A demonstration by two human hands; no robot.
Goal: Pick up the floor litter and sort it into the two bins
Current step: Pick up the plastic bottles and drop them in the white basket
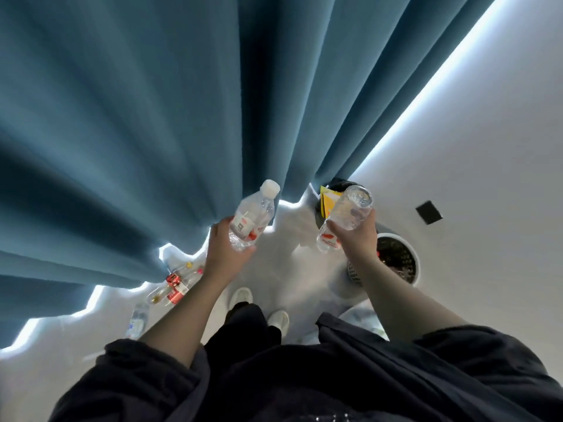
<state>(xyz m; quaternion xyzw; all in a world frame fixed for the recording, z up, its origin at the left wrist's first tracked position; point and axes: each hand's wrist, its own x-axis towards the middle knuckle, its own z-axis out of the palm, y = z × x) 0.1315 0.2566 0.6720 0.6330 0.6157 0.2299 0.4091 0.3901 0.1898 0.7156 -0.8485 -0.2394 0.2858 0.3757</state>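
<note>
My left hand (227, 249) grips a clear plastic bottle (254, 213) with a white cap and a red-and-white label, held upright in front of the curtain. My right hand (355, 239) grips a second clear bottle (347, 213), tilted with its bottom end up and away from me, above the floor between the two bins. A white perforated bin (409, 248) with a dark liner stands just right of my right hand. A dark bin (320, 205) holding a yellow carton (330, 199) sits behind the right bottle, partly hidden by it.
A blue curtain (152, 117) hangs along the left and back. On the white floor at lower left lie red cartons (176, 286), clear bottles with coloured caps (189, 269) and another bottle (138, 319). My white shoes (278, 319) stand below. A dark square plate (429, 212) lies farther right.
</note>
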